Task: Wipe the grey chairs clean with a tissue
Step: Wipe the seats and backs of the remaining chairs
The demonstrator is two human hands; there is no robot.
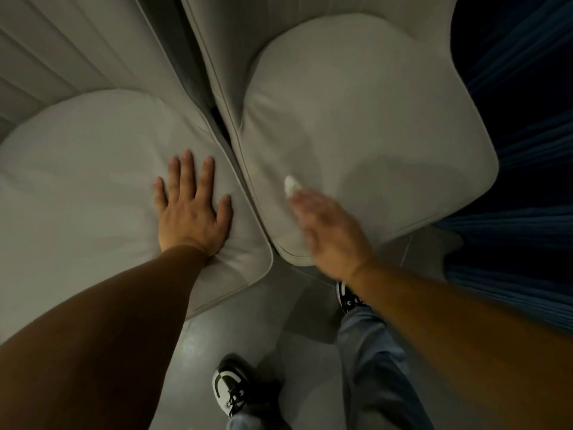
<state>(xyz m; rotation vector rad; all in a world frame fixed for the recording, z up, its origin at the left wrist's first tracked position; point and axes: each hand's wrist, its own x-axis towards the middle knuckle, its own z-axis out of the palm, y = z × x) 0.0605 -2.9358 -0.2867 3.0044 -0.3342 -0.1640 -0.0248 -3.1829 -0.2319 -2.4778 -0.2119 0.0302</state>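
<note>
Two grey cushioned chairs stand side by side, the left chair (pixel 86 181) and the right chair (pixel 372 125), with a narrow gap between them. My left hand (pixel 192 206) lies flat with spread fingers on the left chair's seat near its right edge. My right hand (pixel 328 234) is blurred and presses on the front left part of the right chair's seat. A small white tissue (pixel 291 185) sticks out from under its fingertips.
The grey tiled floor (pixel 279 336) runs in front of the chairs, with my two black-and-white shoes (pixel 231 386) and grey trouser legs on it. A dark blue pleated curtain (pixel 521 150) hangs to the right of the right chair.
</note>
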